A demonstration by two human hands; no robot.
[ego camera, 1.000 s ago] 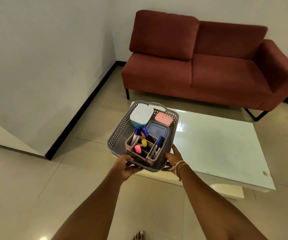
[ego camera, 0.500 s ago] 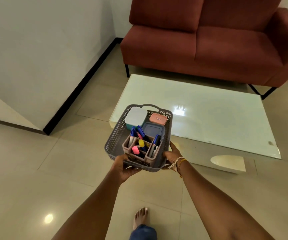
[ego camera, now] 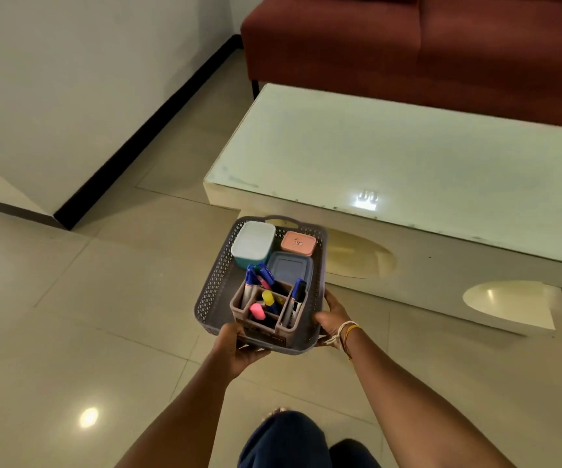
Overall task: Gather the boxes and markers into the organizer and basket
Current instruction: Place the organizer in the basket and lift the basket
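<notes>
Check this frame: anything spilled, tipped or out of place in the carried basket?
Nothing stands out. Both hands hold the basket level; the organizer stands upright with markers inside, and three lidded boxes sit behind it.

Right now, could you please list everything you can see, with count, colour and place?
basket: one, grey, held above the floor, near the table
organizer: one, brown, near end of basket
markers: several, blue, pink and yellow caps, upright in organizer
white box: one, white lid, teal base, far left of basket
pink box: one, far right of basket
blue box: one, grey-blue, middle of basket
table: one, pale top, beyond basket
sofa: one, dark red, behind table
floor: beige tiles
left hand: gripping basket's near edge
right hand: gripping basket's right side, bands on wrist
</notes>
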